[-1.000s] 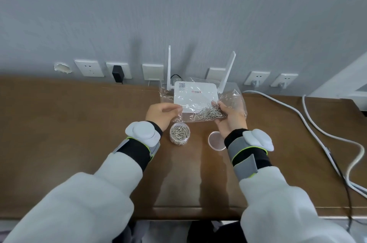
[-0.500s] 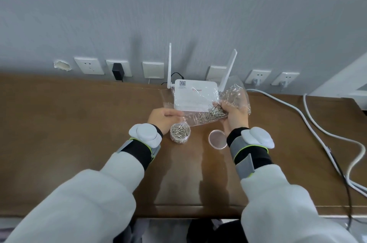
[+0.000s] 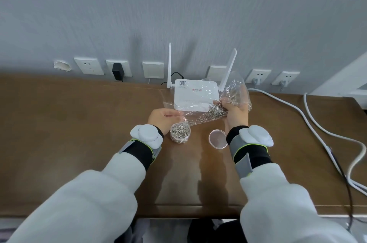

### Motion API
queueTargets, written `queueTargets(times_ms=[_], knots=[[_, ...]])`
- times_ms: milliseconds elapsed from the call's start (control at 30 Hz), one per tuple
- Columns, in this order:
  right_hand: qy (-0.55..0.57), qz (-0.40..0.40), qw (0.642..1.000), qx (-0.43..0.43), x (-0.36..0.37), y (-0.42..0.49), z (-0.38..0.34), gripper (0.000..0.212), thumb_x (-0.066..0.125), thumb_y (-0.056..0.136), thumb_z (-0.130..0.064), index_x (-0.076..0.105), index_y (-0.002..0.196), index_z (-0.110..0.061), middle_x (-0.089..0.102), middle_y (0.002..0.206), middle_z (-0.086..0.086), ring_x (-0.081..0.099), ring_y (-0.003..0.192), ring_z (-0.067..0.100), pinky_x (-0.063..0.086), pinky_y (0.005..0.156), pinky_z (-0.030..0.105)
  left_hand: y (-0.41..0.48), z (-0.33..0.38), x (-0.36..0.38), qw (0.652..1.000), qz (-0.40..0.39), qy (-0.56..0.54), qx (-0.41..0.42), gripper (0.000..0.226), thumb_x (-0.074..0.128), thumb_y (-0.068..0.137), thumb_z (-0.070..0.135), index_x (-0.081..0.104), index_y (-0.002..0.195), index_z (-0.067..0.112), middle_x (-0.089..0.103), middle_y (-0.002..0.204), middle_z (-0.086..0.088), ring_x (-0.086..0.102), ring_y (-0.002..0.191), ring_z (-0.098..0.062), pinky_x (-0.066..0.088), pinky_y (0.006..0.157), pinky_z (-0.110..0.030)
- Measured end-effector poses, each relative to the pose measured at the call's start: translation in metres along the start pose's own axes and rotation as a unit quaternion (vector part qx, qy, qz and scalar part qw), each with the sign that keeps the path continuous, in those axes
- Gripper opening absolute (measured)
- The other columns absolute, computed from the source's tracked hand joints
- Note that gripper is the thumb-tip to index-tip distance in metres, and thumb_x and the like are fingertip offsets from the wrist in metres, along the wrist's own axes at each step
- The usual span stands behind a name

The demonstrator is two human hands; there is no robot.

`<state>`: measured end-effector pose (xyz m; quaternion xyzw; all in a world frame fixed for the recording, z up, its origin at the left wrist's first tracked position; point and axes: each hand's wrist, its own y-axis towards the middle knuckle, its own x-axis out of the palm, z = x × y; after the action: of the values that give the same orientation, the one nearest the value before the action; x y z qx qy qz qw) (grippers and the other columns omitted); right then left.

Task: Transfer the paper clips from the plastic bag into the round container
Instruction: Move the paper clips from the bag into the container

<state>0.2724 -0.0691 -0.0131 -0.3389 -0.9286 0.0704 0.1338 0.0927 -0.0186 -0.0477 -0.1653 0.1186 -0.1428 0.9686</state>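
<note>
The right hand (image 3: 236,112) has lifted its end of the plastic bag (image 3: 198,103), steepening the tilt.

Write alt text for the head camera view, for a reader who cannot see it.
Two hands tilt a clear plastic bag of paper clips over a round container already holding clips, on a brown table. The left hand pinches the low corner; the right hand lifts the other end. A round lid lies beside it, a white router behind.

On the worktop (image 3: 79,123), the round container (image 3: 180,133) stands left of the lid (image 3: 217,139), router (image 3: 196,94) behind both.
</note>
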Motion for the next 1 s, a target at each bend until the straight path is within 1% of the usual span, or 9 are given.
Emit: queueTargets(times_ms=[100,200,267,400,567,700,767,900,1000], knots=[[-0.019,0.006,1.0,0.004,-0.002,0.001,-0.001,0.078,0.049,0.084,0.014,0.034,0.144,-0.034,0.035,0.151,0.02,0.044,0.131,0.039,0.029,0.113,0.057,0.0,0.0,-0.001,1.0,0.0,-0.006,0.005,0.012,0.077,0.073,0.012,0.073,0.082,0.02,0.069,0.085,0.002,0.059,0.075,0.002,0.043,0.063,0.0],[-0.029,0.015,0.999,0.0,-0.001,0.0,-0.001,0.079,0.05,0.081,0.012,0.037,0.142,-0.035,0.055,0.133,0.011,0.055,0.114,0.039,0.032,0.11,0.058,0.0,-0.001,0.0,1.0,-0.007,-0.005,0.003,0.012,0.077,0.072,0.013,0.073,0.081,0.019,0.07,0.087,0.002,0.061,0.08,-0.005,0.044,0.079,-0.013],[-0.028,0.016,0.999,-0.003,0.0,-0.002,-0.002,0.079,0.051,0.078,0.009,0.038,0.141,-0.036,0.058,0.125,0.017,0.055,0.099,0.035,0.033,0.109,0.059,-0.001,-0.001,0.001,1.0,-0.003,-0.001,0.005,0.012,0.078,0.071,0.015,0.072,0.074,0.025,0.068,0.082,0.006,0.06,0.078,-0.003,0.043,0.078,-0.016],[-0.03,0.004,0.999,-0.011,0.001,-0.002,-0.006,0.08,0.054,0.072,0.003,0.038,0.141,-0.035,0.044,0.141,0.027,0.051,0.119,0.042,0.031,0.111,0.058,0.0,-0.001,0.002,1.0,0.007,-0.011,0.004,0.009,0.079,0.071,0.02,0.072,0.076,0.024,0.07,0.091,-0.001,0.061,0.086,-0.01,0.044,0.084,-0.023],[-0.05,-0.015,0.996,-0.068,0.004,-0.005,-0.01,0.076,0.05,0.078,0.014,0.041,0.136,-0.034,0.046,0.143,-0.004,0.049,0.128,0.031,0.036,0.11,0.049,-0.002,-0.003,0.003,1.0,-0.008,-0.008,-0.006,0.012,0.078,0.073,0.018,0.074,0.084,0.017,0.073,0.097,-0.004,0.063,0.09,-0.012,0.043,0.087,-0.022],[-0.071,-0.021,0.994,-0.084,0.006,-0.003,-0.011,0.077,0.047,0.079,0.018,0.038,0.143,-0.023,0.058,0.117,-0.018,0.063,0.098,-0.007,0.048,0.091,0.021,-0.002,-0.002,0.003,1.0,-0.005,-0.005,-0.012,0.009,0.076,0.074,0.017,0.074,0.083,0.019,0.072,0.094,0.0,0.063,0.089,-0.01,0.04,0.085,-0.019],[-0.075,-0.019,0.993,-0.087,0.007,-0.003,-0.013,0.079,0.045,0.079,0.019,0.035,0.145,-0.023,0.054,0.123,-0.01,0.065,0.093,-0.006,0.051,0.084,0.016,-0.002,-0.003,0.004,1.0,0.0,-0.005,-0.017,0.009,0.076,0.074,0.016,0.074,0.081,0.02,0.072,0.092,0.001,0.064,0.085,-0.008,0.04,0.082,-0.017],[-0.079,-0.019,0.992,-0.097,0.008,-0.003,-0.014,0.081,0.044,0.08,0.021,0.034,0.146,-0.025,0.061,0.116,0.001,0.066,0.089,0.029,0.053,0.093,0.037,-0.001,-0.006,0.002,1.0,0.016,0.007,-0.008,0.012,0.074,0.075,0.011,0.075,0.083,0.02,0.072,0.085,0.002,0.062,0.074,0.001,0.041,0.064,-0.001],[-0.077,-0.025,0.991,-0.108,0.008,-0.002,-0.016,0.08,0.044,0.08,0.022,0.032,0.147,-0.021,0.06,0.123,0.002,0.065,0.076,0.023,0.057,0.08,0.029,-0.001,-0.006,0.002,1.0,0.023,0.009,0.002,0.017,0.073,0.076,0.008,0.074,0.08,0.024,0.071,0.083,0.003,0.062,0.075,-0.003,0.041,0.069,-0.004]])
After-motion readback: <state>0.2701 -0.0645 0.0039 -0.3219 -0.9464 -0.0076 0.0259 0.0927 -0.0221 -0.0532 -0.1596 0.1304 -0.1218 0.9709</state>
